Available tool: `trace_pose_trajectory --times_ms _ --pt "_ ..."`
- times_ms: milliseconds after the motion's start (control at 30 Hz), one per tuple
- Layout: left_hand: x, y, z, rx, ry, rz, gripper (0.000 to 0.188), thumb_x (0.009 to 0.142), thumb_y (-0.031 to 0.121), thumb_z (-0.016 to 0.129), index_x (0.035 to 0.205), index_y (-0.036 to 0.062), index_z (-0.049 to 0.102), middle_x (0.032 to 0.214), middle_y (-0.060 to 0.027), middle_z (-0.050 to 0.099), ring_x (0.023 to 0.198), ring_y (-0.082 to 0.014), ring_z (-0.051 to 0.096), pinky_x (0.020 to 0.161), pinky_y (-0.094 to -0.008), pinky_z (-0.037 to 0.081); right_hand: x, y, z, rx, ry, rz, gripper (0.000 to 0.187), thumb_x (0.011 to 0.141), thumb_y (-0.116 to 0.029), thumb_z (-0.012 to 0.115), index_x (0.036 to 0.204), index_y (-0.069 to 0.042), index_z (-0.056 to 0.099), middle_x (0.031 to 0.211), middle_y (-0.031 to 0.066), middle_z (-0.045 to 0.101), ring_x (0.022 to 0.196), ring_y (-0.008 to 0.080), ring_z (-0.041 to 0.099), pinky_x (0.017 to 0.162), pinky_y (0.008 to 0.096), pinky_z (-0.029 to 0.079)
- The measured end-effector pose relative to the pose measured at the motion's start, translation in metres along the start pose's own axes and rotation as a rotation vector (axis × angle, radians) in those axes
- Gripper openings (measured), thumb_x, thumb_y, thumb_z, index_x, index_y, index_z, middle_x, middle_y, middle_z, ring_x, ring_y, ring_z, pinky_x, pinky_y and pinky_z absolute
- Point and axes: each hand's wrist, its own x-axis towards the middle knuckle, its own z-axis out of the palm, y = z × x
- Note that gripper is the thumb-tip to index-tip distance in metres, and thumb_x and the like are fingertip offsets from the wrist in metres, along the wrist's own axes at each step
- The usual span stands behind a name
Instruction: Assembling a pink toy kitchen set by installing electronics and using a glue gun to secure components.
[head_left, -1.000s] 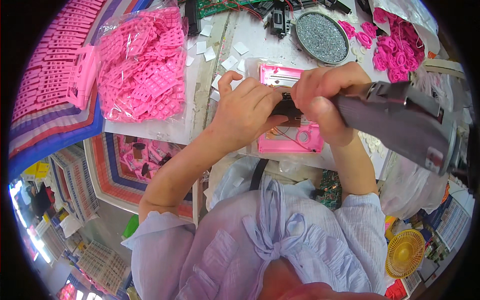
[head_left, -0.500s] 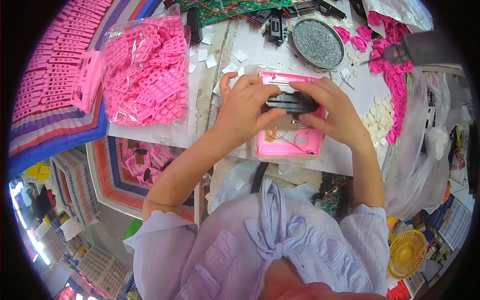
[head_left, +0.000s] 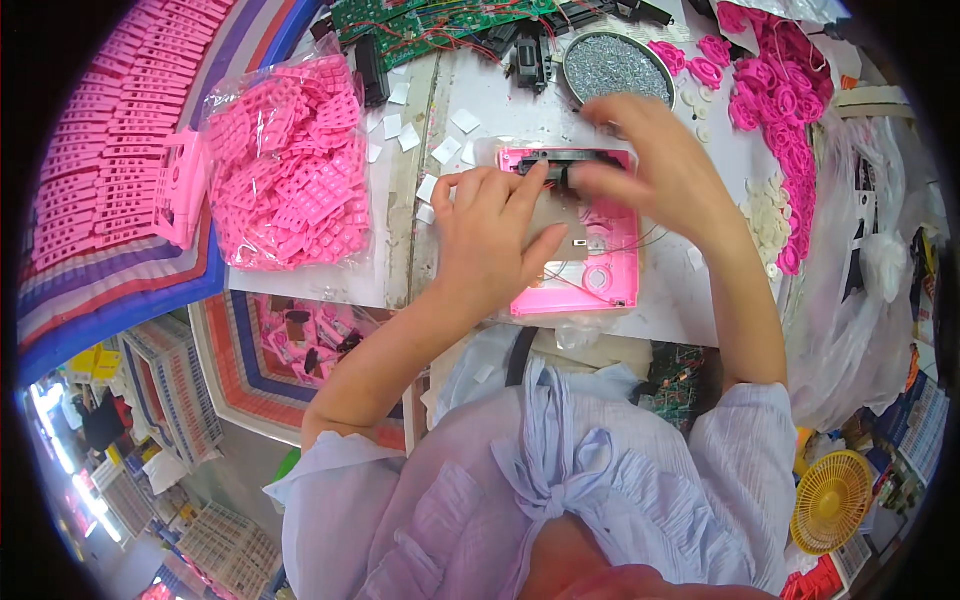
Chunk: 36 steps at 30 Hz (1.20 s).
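Observation:
A pink plastic housing [head_left: 571, 299] lies open on the white work surface in front of me. Inside it are a brown board [head_left: 553, 222], thin wires and, along the far edge, a long black plastic part [head_left: 575, 158]. My left hand [head_left: 490, 235] rests over the housing's left side, fingers stretched and fingertips on the black part and board. Above the housing's right side is my right hand [head_left: 665, 170], smeared by motion, thumb and fingers apart, no held thing visible. Just beyond it stands a round dish of small metal screws [head_left: 622, 68].
A clear bag of pink keypad pieces [head_left: 290, 170] lies left, beside stacked pink parts [head_left: 115, 130]. Green circuit boards [head_left: 420, 25] lie at the back. Pink rings [head_left: 785, 120] and white discs [head_left: 770, 215] are heaped right. White squares [head_left: 445, 150] lie scattered near my left hand.
The black part, held between both hands before, now lies in the housing's far end. My right hand has let go and moved up toward the dish. A dark pointed tool at upper right no longer shows.

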Motion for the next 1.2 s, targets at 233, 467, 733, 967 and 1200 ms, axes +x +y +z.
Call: trace_pose_trajectory --times_ms 233,467,733,967,1200 --pt "0.005 0.01 -0.001 0.092 0.002 -0.013 0.062 0.079 0.036 0.075 0.132 0.005 0.063 0.11 -0.0084 0.059 0.111 -0.0297 0.05 0.098 -0.0487 0.028 -0.039 0.009 0.032 -0.207 0.162 -0.216 0.045 0.071 -0.01 0.076 0.115 -0.004 0.067 0.119 0.0087 0.068 0.107 0.0305 0.06 0.092 0.0412 0.05" --pt "0.056 -0.016 -0.018 -0.042 -0.171 0.028 0.038 0.077 0.034 0.078 0.105 0.0092 0.073 0.109 -0.0072 0.065 0.11 -0.0294 0.057 0.096 -0.0496 0.039 -0.024 0.014 -0.078 -0.3 0.828 -0.285 0.046 0.077 -0.014 0.086 0.117 -0.003 0.065 0.114 0.0104 0.069 0.099 0.0233 0.064 0.091 0.0417 0.048" --pt "0.187 -0.034 0.069 0.41 -0.226 0.315 0.012 0.084 0.025 0.068 0.086 0.017 0.077 0.09 -0.0045 0.072 0.095 -0.0268 0.065 0.087 -0.0509 0.041 0.03 0.048 -0.111 0.781 0.802 0.091 0.037 0.089 -0.013 0.072 0.118 0.0 0.053 0.092 0.0059 0.062 0.075 0.0177 0.061 0.069 0.032 0.05" --pt "0.192 -0.03 0.072 0.417 -0.266 0.232 0.026 0.09 0.028 0.058 0.079 0.0101 0.073 0.085 -0.0092 0.073 0.087 -0.0285 0.069 0.086 -0.0505 0.042 0.039 -0.002 -0.072 0.861 0.718 0.159 0.046 0.09 -0.016 0.068 0.127 0.003 0.051 0.088 0.0095 0.063 0.069 0.0163 0.065 0.064 0.0282 0.052" --pt "0.144 -0.005 0.0 -0.581 -0.417 -0.031 0.017 0.088 0.024 0.072 0.08 0.0082 0.072 0.076 -0.0059 0.068 0.074 -0.0262 0.062 0.072 -0.0377 0.045 0.011 0.009 -0.064 1.149 0.524 0.189 0.025 0.097 -0.02 0.058 0.116 -0.005 0.054 0.077 0.0028 0.054 0.066 0.0153 0.051 0.066 0.0335 0.045"
